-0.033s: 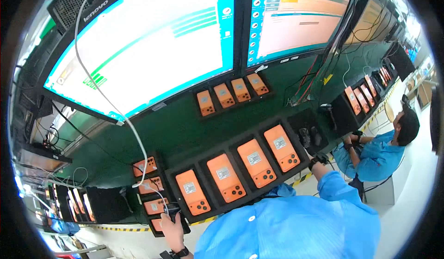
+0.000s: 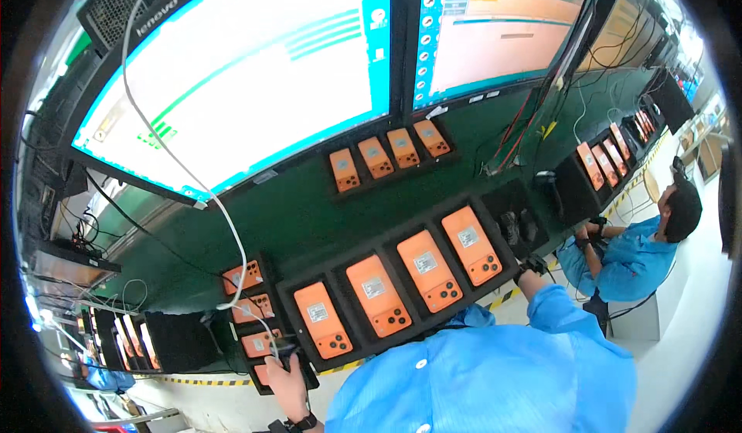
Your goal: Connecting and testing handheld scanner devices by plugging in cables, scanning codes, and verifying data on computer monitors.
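Note:
A black foam tray [image 2: 352, 309] lies slantwise in front of me, bearing several orange phones [image 2: 323, 332] face down, each with a white label. At its near left corner is my left hand [image 2: 287, 387], thumb and fingers curled round something dark [image 2: 287, 351]; what it is I cannot make out. A white cable [image 2: 232, 232] hangs down from above and ends beside that hand. Near the tray's right end is my right hand [image 2: 530, 276]. Its fingertips look dark and sit against the tray's edge, partly hidden, so their grip does not show.
More orange phones [image 2: 243, 277] lie in a smaller tray on the left, and others [image 2: 376, 158] below two large monitors [image 2: 255, 70]. Dark shoe-like shapes [image 2: 510, 227] show beyond the tray's right end. A co-worker in blue [image 2: 638, 259] sits at the right near another phone row [image 2: 590, 166].
The white cable's lower bend has shifted slightly left. Both hands and the tray have barely moved.

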### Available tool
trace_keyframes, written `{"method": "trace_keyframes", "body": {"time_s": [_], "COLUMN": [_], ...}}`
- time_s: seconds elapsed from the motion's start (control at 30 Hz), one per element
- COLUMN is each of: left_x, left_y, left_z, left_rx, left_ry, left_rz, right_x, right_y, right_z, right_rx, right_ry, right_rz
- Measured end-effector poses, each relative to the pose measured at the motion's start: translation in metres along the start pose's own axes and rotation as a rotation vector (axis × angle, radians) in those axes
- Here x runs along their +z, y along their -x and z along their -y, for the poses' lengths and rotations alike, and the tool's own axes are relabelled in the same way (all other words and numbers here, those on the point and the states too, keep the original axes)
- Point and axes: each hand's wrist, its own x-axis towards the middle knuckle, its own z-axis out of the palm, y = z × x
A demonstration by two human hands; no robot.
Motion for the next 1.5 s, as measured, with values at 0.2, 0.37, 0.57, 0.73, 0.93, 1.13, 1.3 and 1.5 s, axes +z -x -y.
{"method": "trace_keyframes", "body": {"time_s": [0.2,0.37,0.57,0.73,0.93,1.13,1.3,1.5], "left_x": [-0.035,-0.026,-0.026,-0.027,-0.035,-0.024,-0.035,-0.023], "left_y": [0.014,0.023,0.034,0.033,0.03,0.019,0.006,-0.01], "left_z": [-0.013,-0.029,-0.031,-0.041,-0.034,-0.028,-0.053,-0.033], "left_rx": [-0.026,0.014,-0.019,0.077,-0.023,-0.019,-0.014,0.164], "left_ry": [0.601,0.735,0.641,0.728,0.531,0.761,0.787,0.599], "left_rz": [-0.015,0.183,0.224,0.154,0.19,0.221,0.262,0.211], "right_x": [-0.028,-0.039,0.001,-0.023,-0.003,0.002,-0.012,-0.026], "right_y": [-0.096,-0.137,-0.175,-0.191,-0.05,0.041,0.024,-0.003], "right_z": [-0.009,0.091,0.155,0.151,0.174,0.09,0.057,0.031], "right_rx": [-0.447,-0.41,-0.494,-0.638,-0.79,-0.511,-0.677,-0.792], "right_ry": [0.432,0.481,0.482,0.807,0.674,0.506,0.737,0.958], "right_rz": [-0.284,-0.39,-0.27,-0.319,-0.581,-0.287,-0.522,-0.685]}}
